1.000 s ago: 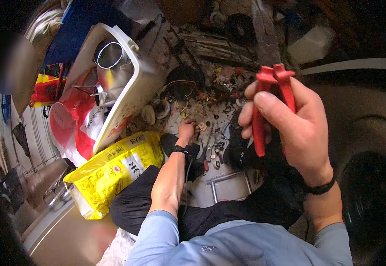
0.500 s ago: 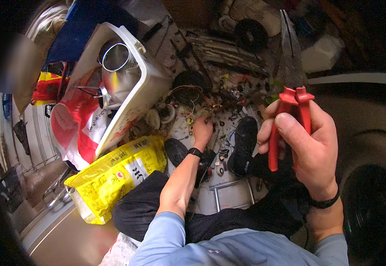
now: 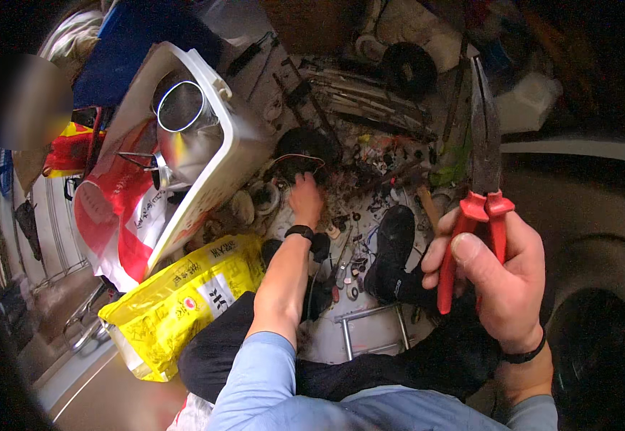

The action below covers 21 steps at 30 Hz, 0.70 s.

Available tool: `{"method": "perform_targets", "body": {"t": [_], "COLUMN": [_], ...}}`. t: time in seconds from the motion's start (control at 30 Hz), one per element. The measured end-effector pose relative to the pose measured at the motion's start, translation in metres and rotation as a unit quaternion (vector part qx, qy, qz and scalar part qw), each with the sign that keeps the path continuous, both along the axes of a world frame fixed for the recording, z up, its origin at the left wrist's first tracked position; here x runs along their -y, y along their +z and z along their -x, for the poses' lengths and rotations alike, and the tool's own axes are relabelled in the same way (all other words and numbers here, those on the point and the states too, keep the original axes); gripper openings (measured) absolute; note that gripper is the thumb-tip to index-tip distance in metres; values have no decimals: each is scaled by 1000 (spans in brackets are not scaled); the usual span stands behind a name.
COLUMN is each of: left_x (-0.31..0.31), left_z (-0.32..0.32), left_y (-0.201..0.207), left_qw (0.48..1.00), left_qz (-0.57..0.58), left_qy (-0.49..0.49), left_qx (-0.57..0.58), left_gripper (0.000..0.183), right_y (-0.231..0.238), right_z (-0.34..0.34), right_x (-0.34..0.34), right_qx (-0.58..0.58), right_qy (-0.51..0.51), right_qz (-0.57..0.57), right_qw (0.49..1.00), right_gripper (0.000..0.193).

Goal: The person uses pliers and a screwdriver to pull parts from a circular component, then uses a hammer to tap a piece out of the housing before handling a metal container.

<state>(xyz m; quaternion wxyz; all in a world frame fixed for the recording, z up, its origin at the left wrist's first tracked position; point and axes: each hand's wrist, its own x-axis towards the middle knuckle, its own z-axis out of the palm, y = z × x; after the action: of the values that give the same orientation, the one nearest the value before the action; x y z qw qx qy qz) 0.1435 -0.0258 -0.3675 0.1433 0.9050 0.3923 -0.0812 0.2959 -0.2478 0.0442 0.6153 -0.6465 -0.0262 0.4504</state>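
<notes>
Upright in my right hand (image 3: 505,269) is a pair of long-nosed pliers (image 3: 486,136) with red handles. My fingers and thumb wrap the grips, and the jaws point away from me, nearly together. My left hand (image 3: 305,201) reaches down to the littered floor, at the near edge of a dark round bowl-like thing (image 3: 307,144). Its fingers look bunched together; whatever they hold is too small to make out. A thin reddish wire (image 3: 299,156) loops just beyond the fingertips. Small parts and scraps (image 3: 370,172) lie to the right of that hand.
A tilted white plastic bin (image 3: 215,154) holding a metal pot (image 3: 183,147) stands at left, beside a yellow bag (image 3: 183,309). Between my legs is a metal frame (image 3: 345,337). Long strips (image 3: 370,93) and a black ring (image 3: 408,68) lie farther off.
My left hand has moved slightly left and farther away, toward the dark round thing. The pliers sit lower in view, still held in my right hand.
</notes>
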Motion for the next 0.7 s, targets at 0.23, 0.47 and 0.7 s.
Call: {"method": "perform_targets", "body": {"t": [0.23,0.47,0.7], "left_x": [-29,-25,-46], "left_z": [4,1,30], "left_y": [4,77,145], "left_qw": [986,982,813], "left_qz": [-75,-20,419], "left_qy": [-144,-6,242], "left_qx": [25,190,324], "left_gripper": [21,29,12], "right_y": [1,4,3], "right_z": [6,8,6], "right_x": [0,5,5], "right_qx": [-3,65,98], "right_qy": [13,44,59], "right_qz": [-20,-24,-45], "right_qw": [1000,997,992], "right_gripper": [21,20,19]}}
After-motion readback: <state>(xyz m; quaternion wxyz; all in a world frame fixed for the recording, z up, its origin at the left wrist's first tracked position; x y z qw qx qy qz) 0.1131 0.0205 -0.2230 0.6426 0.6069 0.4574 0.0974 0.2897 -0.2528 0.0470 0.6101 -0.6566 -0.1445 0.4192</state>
